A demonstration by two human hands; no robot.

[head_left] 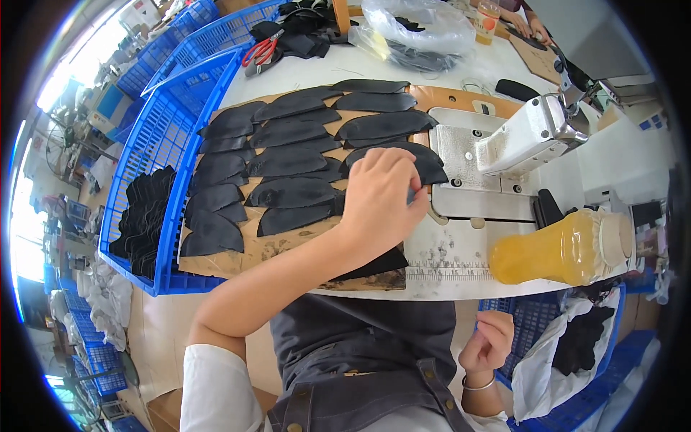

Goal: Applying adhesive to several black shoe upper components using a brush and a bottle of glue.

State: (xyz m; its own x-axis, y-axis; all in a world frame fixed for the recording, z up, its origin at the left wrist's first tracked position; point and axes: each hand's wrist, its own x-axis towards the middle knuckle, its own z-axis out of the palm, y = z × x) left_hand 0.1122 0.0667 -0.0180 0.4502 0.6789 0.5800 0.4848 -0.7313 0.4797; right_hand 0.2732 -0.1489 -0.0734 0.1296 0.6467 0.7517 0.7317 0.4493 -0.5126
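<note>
My left hand [381, 191] reaches across a brown board [288, 227] with its fingers curled and thumb drawn in. It is over the right-hand column of curved black leather-like pieces [291, 162], which overlap in rows. A small bluish bit shows between thumb and forefinger, too little to name. Just beyond the knuckles a black piece [425, 160] extends onto the metal plate. Under my left wrist lies another dark piece [374, 265], partly covered by the arm. My right hand [489, 344], with a bracelet at the wrist, is held off the table's front edge, its fingers curled and nothing visible in them.
A sewing-machine head [533, 137] stands on a metal plate [461, 151] at right. A jar of yellow liquid [561, 248] is near the front edge. Blue baskets [162, 216] flank the table. Red scissors [263, 49] and plastic bags [417, 29] lie behind. Another person's hands [531, 27] work far right.
</note>
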